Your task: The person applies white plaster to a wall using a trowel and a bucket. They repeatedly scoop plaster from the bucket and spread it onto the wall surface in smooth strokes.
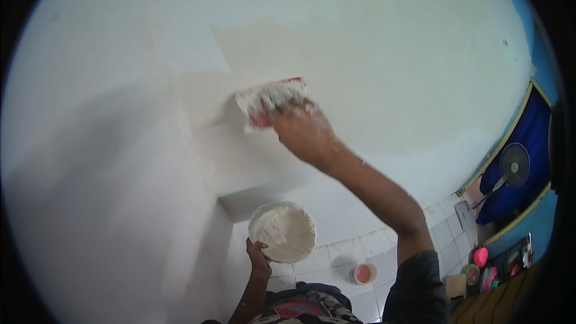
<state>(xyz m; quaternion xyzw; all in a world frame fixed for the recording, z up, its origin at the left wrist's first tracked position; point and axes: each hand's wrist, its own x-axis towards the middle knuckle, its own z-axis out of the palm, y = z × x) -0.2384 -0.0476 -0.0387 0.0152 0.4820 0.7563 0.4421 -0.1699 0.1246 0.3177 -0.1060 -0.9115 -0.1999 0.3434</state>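
My right hand (pixel 303 129), spotted with white paste, is closed around a red plastering trowel (pixel 260 119) smeared with putty. The trowel's wide blade lies at the wall (pixel 390 84), over a damp, beige-toned patch with uneven edges. Lower down, my left hand (pixel 259 258) grips the rim and side of a round tub (pixel 312 234). Pale putty (pixel 273 228) coats the inside of the tub and lies in a thick mass on its left. My fingers hide part of the trowel, and its handle is mostly covered.
An inner corner meets a side wall (pixel 120 222) on the left. On the tiled floor (pixel 384 264) stands a small bucket (pixel 363 273) with reddish contents. To the right are a fan (pixel 514 164), a blue curtain (pixel 531 126), a cardboard box (pixel 456 286) and several pink and green items.
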